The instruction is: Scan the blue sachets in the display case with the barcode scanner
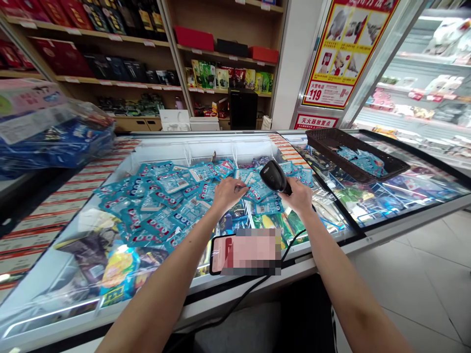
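Note:
My right hand (300,195) grips a black handheld barcode scanner (274,176), its head pointing left and down over a heap of blue snack packets (162,206) spread on the glass lid of a chest freezer (73,289). My left hand (228,191) lies on the heap with its fingers pinched on one blue packet (246,188) just below the scanner's head. A black cable (235,299) runs from the scanner down past the freezer's front edge. A phone (221,254) lies on the glass near my forearms.
A dark woven basket (324,139) with a few blue packets sits on the freezer lid at the right. Stacked packaged goods (44,132) stand at the left. Wooden shelves (121,83) of boxes and bags line the back wall. An open refrigerated case (423,83) is at the far right.

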Motion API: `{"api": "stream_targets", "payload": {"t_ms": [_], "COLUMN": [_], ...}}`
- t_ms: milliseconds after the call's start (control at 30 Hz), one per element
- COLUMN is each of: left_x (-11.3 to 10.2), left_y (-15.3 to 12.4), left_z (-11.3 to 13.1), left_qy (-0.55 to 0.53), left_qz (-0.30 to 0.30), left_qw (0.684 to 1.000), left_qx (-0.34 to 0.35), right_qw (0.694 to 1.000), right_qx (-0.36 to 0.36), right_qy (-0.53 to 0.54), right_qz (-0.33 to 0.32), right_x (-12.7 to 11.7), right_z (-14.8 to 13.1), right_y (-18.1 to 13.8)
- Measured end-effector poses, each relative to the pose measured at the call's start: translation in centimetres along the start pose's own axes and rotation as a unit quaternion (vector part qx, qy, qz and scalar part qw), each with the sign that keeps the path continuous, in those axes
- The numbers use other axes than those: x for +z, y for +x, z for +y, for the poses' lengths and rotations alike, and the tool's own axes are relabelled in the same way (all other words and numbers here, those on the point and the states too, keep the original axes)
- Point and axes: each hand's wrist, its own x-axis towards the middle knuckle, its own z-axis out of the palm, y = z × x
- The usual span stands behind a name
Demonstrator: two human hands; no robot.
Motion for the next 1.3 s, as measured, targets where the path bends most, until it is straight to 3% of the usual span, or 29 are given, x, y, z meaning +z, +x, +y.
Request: {"api": "stream_targets", "payload": {"t_ms": [267,400,667,867,1300], "left_x": [0.8,0.6,-0.9,-1.4,-0.9], "left_y": [-0.5,-0.1,0.8,0.6,0.5], "left_z": [-0.2,-0.7,-3.1,-4.9,-5.4], "left_qy": [-0.016,-0.123,-0.407,-0.421,-0.417], "left_qz": [0.065,0.06,0.149,0.223,0.21], "left_qw": [0.997,0.991,0.898,0.875,0.881], "left_qx": [0.03,-0.004,-0.077,-0.088,-0.078], "right_qw": [1.0,1.0,0.999,0.994,0.986], "right_qx": [-0.003,-0.008,-0.042,-0.085,-0.152], "right_qy": [0.0,-0.001,0.023,0.048,0.03], "right_qz": [-0.006,-0.014,-0.023,-0.054,-0.069], "right_x": [-0.1,-0.2,-0.2,-0.1,0.1], "right_z": [0.0,0.0,-0.2,-0.9,-2.5], "right_y": [-0.1,-0.1,-0.1,-0.2,-0.2]}}
